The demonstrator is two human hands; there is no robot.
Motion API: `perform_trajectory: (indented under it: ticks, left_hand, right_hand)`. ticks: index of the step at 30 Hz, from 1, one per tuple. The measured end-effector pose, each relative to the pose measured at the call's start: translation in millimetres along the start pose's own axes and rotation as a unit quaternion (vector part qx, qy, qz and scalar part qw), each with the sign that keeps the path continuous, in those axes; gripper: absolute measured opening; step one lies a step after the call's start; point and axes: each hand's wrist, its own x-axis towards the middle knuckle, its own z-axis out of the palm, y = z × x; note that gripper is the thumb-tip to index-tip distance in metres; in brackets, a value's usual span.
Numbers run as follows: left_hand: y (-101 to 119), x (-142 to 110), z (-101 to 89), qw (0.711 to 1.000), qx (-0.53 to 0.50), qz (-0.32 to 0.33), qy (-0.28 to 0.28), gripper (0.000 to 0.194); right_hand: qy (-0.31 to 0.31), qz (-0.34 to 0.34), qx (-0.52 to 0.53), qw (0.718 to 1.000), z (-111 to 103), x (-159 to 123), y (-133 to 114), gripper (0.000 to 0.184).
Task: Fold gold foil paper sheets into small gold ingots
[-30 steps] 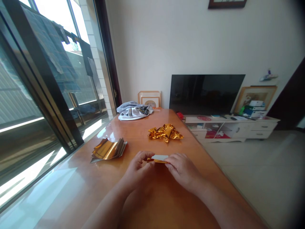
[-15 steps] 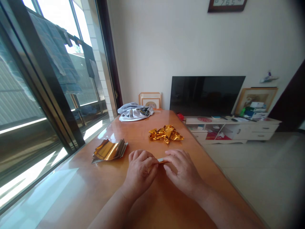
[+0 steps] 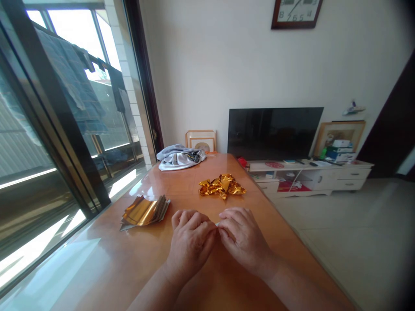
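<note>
Left hand (image 3: 193, 237) and right hand (image 3: 244, 237) meet fingertip to fingertip over the table (image 3: 181, 185), its far edge ahead; their curled fingers appear to pinch the 2 ends of a small paper slip (image 3: 218, 224), mostly hidden. Gold foil paper sheets (image 3: 142, 212) lie toward the left edge, crinkled gold foil pieces (image 3: 223, 186) farther off, nearer the right edge. Even, light pressure from the 2 thumbs, with the ends level, likely suits this thin slip best; twisting could tear it.

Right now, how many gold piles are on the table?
2: a stack of sheets to the left of the left hand, and a crinkly heap beyond the right hand.
</note>
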Motion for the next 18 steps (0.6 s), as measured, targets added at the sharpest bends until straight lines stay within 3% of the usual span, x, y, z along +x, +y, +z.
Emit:
perform_trajectory:
  ticks: [18]
  left_hand:
    - [-8.3, -0.3, -12.7, 0.998, 0.017, -0.031, 0.056, 0.016]
  right_hand:
    - [-0.001, 0.015, -0.028, 1.000, -15.6, 3.8, 28.7, 0.016]
